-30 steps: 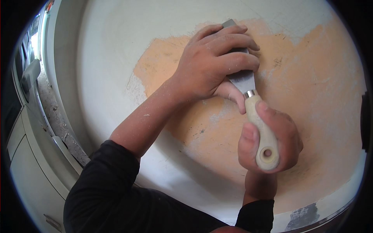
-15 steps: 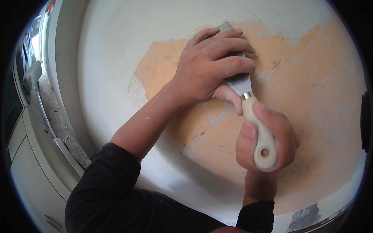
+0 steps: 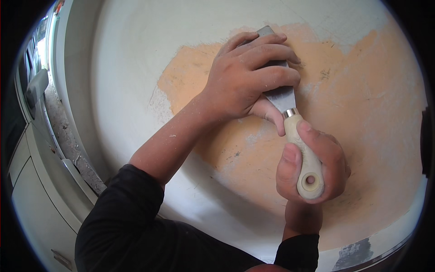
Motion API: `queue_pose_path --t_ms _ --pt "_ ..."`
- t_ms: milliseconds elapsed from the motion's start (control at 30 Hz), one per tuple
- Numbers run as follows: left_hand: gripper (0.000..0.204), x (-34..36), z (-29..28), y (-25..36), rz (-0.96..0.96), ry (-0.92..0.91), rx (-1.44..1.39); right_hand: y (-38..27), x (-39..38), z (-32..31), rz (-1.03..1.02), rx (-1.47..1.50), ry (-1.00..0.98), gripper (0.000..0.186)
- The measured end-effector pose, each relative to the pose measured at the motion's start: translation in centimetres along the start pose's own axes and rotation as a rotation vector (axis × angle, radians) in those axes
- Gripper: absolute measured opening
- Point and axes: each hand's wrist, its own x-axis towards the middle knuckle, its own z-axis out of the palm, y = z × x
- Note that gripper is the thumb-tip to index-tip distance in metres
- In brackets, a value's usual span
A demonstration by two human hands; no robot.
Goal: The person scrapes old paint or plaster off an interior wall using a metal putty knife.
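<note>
A putty knife (image 3: 282, 97) with a cream wooden handle, metal collar and grey blade lies slanted across an orange patch (image 3: 331, 95) on a pale, curved panel (image 3: 127, 81). My right hand (image 3: 333, 161) is wrapped round the handle, its thumb along the side; the hole in the handle's end faces me. My left hand (image 3: 253, 68) lies over the blade, fingers slightly spread across it and thumb near the collar. A grey squared end (image 3: 265, 31) shows beyond the fingers; whether it belongs to the blade cannot be made out. The blade's middle is mostly covered.
At the left stands a pale vehicle (image 3: 43, 213) with a side mirror (image 3: 37, 86). A strip of rough ground (image 3: 68, 124) runs between it and the panel. A dark grey patch (image 3: 354, 254) marks the panel's lower right, near its edge.
The putty knife and both hands have shifted very slightly to the right. Each hand keeps the same hold.
</note>
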Motion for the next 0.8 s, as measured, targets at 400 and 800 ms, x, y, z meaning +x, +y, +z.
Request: queue_pose_path --t_ms 400,800 --pt "0.069 0.3 0.0 -0.4 0.016 -0.007 0.001 0.0 -0.1 0.6 0.042 -0.022 0.058 0.023" --pt "0.070 0.1 0.1 -0.6 0.016 -0.019 -0.040 0.0 0.2 0.9 -0.014 -0.001 0.076 0.022"
